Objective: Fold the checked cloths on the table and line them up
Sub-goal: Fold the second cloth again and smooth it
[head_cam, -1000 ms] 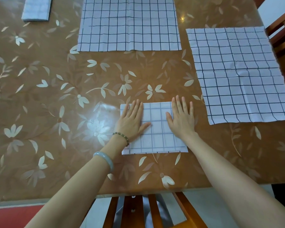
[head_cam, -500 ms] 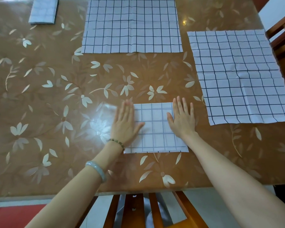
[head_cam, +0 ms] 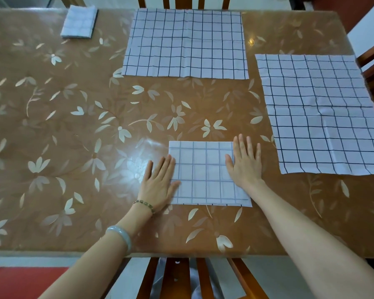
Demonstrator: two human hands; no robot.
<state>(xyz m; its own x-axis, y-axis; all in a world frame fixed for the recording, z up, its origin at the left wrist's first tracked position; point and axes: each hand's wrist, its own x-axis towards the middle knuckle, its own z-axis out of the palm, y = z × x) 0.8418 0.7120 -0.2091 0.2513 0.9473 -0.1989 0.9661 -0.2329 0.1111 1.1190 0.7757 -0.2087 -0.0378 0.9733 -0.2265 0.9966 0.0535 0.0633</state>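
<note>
Head: left hand (head_cam: 160, 185) flat on folded cloth's (head_cam: 205, 175) left edge, fingers together; right hand (head_cam: 244, 164) flat on right edge, fingers slightly apart.

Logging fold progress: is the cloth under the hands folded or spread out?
Folded: the near cloth is a small rectangle, much smaller than the far cloth and right cloth, which lie spread.

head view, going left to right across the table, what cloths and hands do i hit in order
small folded cloth → left hand → near folded cloth → right hand → right spread cloth. The far spread cloth spans the middle, so it is left out.
</note>
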